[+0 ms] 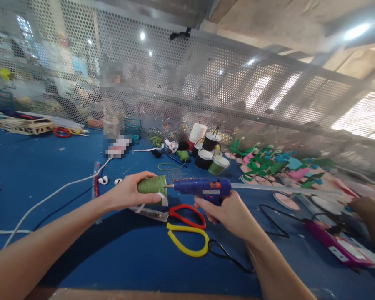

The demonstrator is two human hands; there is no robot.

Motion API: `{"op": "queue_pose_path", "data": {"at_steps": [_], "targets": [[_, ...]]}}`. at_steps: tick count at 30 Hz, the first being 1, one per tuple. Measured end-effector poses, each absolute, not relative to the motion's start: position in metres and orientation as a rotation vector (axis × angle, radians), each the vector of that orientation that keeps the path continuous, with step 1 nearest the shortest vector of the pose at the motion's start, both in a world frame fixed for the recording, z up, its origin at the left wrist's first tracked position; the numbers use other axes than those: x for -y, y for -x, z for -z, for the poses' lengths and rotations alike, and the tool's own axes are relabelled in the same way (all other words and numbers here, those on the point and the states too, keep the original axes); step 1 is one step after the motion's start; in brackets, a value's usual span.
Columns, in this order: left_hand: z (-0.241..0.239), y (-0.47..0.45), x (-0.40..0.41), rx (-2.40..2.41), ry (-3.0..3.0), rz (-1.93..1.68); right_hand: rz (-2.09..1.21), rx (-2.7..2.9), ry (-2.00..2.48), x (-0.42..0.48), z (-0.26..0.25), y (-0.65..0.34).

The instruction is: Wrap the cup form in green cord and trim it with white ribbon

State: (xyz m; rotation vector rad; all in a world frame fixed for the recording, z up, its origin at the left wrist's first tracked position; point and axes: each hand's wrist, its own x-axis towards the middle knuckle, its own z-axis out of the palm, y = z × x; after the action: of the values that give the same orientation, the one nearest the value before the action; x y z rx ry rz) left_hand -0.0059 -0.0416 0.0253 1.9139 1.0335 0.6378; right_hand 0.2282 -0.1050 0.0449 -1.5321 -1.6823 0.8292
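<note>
My left hand [128, 191] is closed around a small cup wrapped in green yarn [151, 185], held on its side with its white rim toward the right. In my right hand [231, 212] is a blue hot glue gun [200, 186], its metal nozzle pointing left at the cup's rim. Whether the tip touches the rim I cannot tell. A long clear glue stick [268, 188] sticks out of the gun's back end. Below my hands lie scissors [187, 239] with one red and one yellow handle, their blades partly hidden behind the cup and my left hand.
Wrapped cups [203, 159] stand near the perforated metal screen [206, 75]. Flower-like pieces on pink discs [286, 201] crowd the right. A purple power strip [339, 246] lies near another person's hand [367, 208]. White earphones [103, 180] and a white cable [59, 187] are at left.
</note>
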Motion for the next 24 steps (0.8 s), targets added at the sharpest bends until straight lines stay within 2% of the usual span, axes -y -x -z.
{"op": "queue_pose_path", "data": {"at_steps": [10, 24], "targets": [[-0.0261, 0.0048, 0.0452, -1.010, -2.026, -0.623, -0.784, 1.707, 1.516, 0.0996, -0.0380, -0.2316], [-0.0233, 0.0079, 0.0367, -1.056, -1.829, -0.581, -0.807, 1.758, 1.590, 0.1061, -0.0472, -0.2312]]}}
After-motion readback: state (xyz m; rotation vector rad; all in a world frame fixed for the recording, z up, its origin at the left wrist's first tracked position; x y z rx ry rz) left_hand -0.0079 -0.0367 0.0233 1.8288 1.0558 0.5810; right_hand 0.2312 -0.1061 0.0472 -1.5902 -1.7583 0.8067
